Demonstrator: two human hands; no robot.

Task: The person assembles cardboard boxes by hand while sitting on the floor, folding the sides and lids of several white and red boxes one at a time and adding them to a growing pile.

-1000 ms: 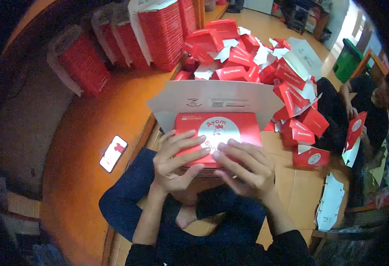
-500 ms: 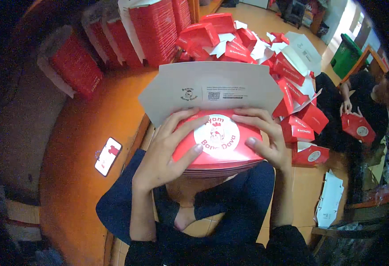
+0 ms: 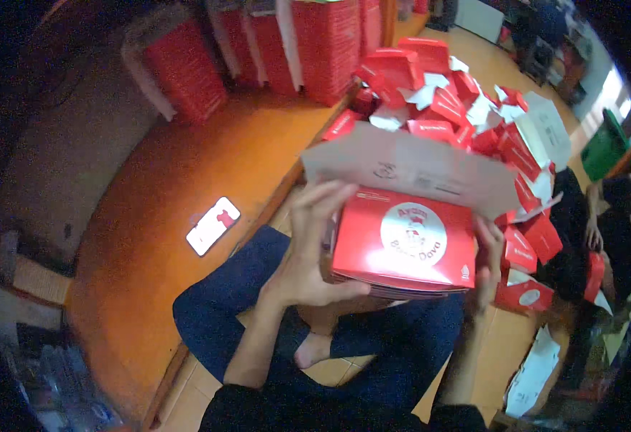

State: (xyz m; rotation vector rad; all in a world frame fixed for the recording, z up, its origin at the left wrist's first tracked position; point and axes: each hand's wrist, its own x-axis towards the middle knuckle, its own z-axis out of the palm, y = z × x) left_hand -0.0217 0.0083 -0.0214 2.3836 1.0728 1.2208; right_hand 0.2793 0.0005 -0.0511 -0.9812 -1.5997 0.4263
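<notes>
A red food carton [image 3: 362, 245] with a round white printed patch sits over my crossed legs, on top of several flat layers seen at its front edge. Its pale grey inner flap [image 3: 466, 176] stands up along the far side. My left hand [image 3: 305, 252] clasps the left side, fingers at the far corner and thumb along the near edge. At the right side my right hand [image 3: 487, 263] grips the carton, its fingers partly hidden and blurred.
Folded red cartons [image 3: 448, 108] lie heaped beyond. Stacks of flat red cartons [image 3: 186, 72] and a lit phone [image 3: 213, 226] rest on the orange wooden platform [image 3: 135, 288]. A flat white card piece [image 3: 533, 374] lies on the floor. At right, another person's hand [image 3: 593, 234] is near a red carton.
My hands have moved from the carton's top to its sides. The carton's top now looks flatter and more squared. My view has shifted, so the surroundings appear displaced.
</notes>
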